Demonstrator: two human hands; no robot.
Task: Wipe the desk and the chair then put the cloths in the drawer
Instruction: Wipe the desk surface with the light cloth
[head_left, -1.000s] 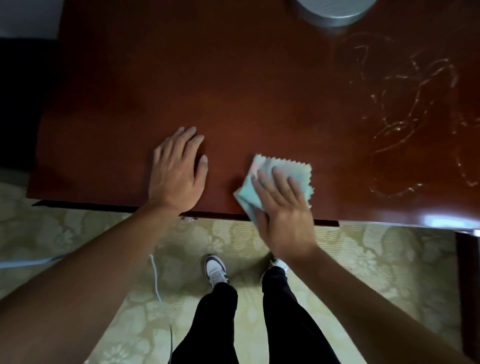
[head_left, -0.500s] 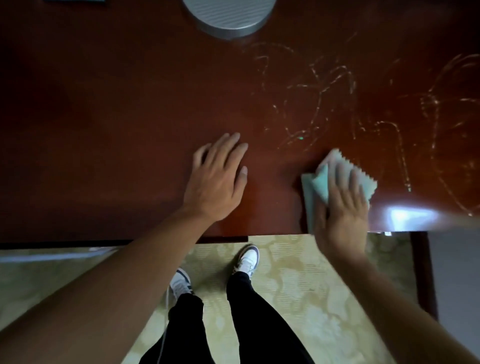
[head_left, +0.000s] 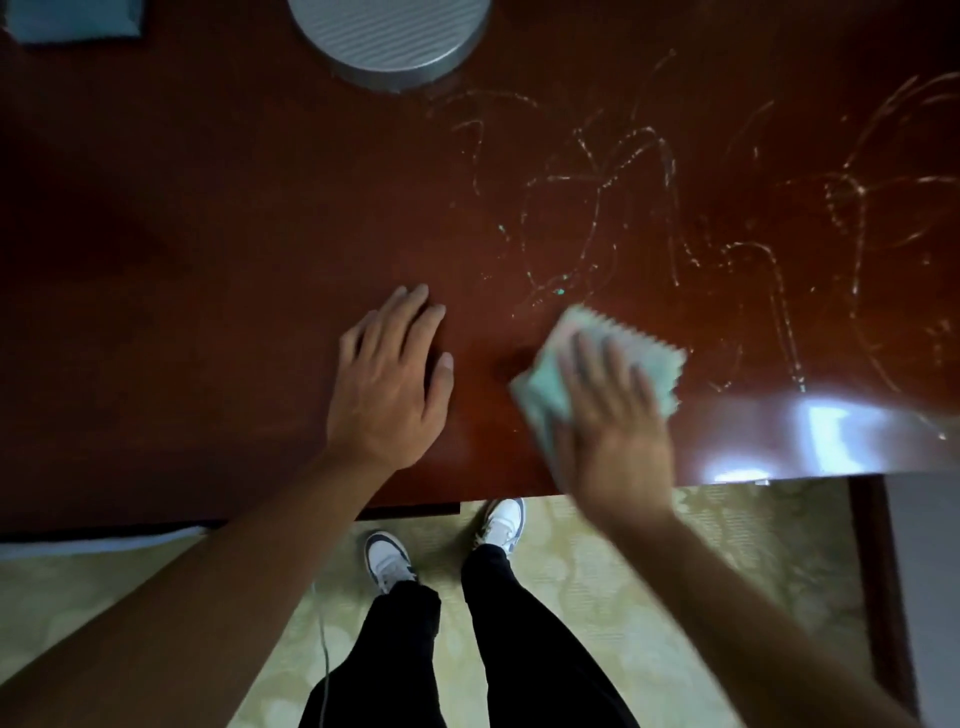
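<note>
Swept back leftward along the front edge of the dark red wooden desk (head_left: 208, 260), the pale green zigzag-edged cloth (head_left: 652, 358) is pressed flat under the straight-fingered right hand (head_left: 613, 431); the left hand (head_left: 387, 384) lies flat, holding nothing, probably for bracing.

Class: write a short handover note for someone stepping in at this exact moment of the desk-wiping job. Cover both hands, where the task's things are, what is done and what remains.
Left hand: flat on the desk, fingers straight, holding nothing.
Right hand: pressing a light green cloth flat on the desk near its front edge; it is motion-blurred, so mid-wipe.
Streaky marks cover the desk beyond the cloth and to its right.
A round grey object stands at the far edge.
Done: hard to judge; the left part looks free of streaks.
Left: wipe the streaked area, wipe the chair, put the cloths in the drawer. Chair and drawer are out of view.
</note>
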